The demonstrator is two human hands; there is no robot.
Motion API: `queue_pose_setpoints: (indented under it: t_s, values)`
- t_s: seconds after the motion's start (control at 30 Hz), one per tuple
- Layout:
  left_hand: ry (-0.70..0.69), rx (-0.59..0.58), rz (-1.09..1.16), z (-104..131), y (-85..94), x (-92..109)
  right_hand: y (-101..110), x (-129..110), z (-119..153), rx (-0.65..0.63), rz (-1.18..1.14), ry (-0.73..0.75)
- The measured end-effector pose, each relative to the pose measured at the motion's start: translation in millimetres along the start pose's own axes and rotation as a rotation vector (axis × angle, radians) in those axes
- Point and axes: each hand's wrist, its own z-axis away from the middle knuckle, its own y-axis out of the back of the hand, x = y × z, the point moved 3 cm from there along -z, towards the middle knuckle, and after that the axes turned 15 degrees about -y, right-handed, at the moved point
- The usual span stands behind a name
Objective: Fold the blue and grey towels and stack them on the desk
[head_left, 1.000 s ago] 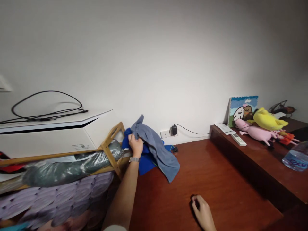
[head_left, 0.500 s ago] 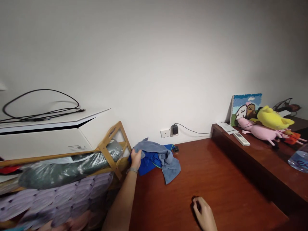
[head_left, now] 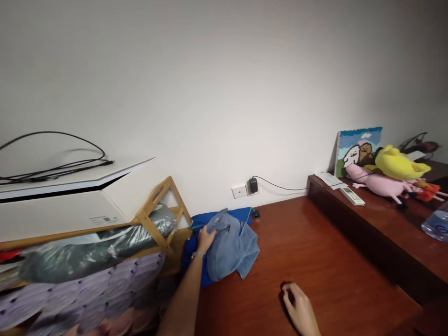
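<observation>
My left hand (head_left: 206, 240) is closed on the left edge of a grey-blue cloth (head_left: 226, 245), which looks like a towel. The cloth lies crumpled over a bright blue fabric piece (head_left: 241, 214) with a thin green edge, at the back left of the reddish-brown wooden table (head_left: 280, 242). Near the front of the table rests my right hand (head_left: 299, 305), its fingers loosely curled. Nothing shows in the right hand, and the dark patch by its fingertips looks like shadow.
A wooden rack (head_left: 164, 210) with a plastic-wrapped bundle (head_left: 98, 252) and white box (head_left: 63, 210) stands left. A black charger (head_left: 253, 185) is plugged into the wall, its cord running right. The raised ledge carries a remote (head_left: 352, 196), plush toys (head_left: 399, 163) and a bottle (head_left: 437, 224).
My left hand has moved slightly right and toward me, drawing the grey-blue cloth with it. More blue fabric shows behind. My right hand stays nearly in place; the view has shifted slightly.
</observation>
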Motion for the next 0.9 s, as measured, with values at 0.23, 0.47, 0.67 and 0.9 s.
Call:
queue_pose_setpoints:
  t_s: [0.23, 0.47, 0.67, 0.9]
  values:
    - [0.084, -0.259, -0.367, 9, -40.5, -21, 3, -6, 0, 0.031, -0.015, -0.006]
    - [0.120, -0.251, -0.307, -34, -57.7, -8, 0, -3, -1, 0.016, -0.010, -0.025]
    - [-0.088, -0.075, -0.024, -123, -6.7, 41, -3, 4, -4, -0.012, 0.004, -0.015]
    - [-0.178, -0.259, -0.084, -112, 4.1, 32, 0, 2, -2, -0.002, 0.031, 0.010]
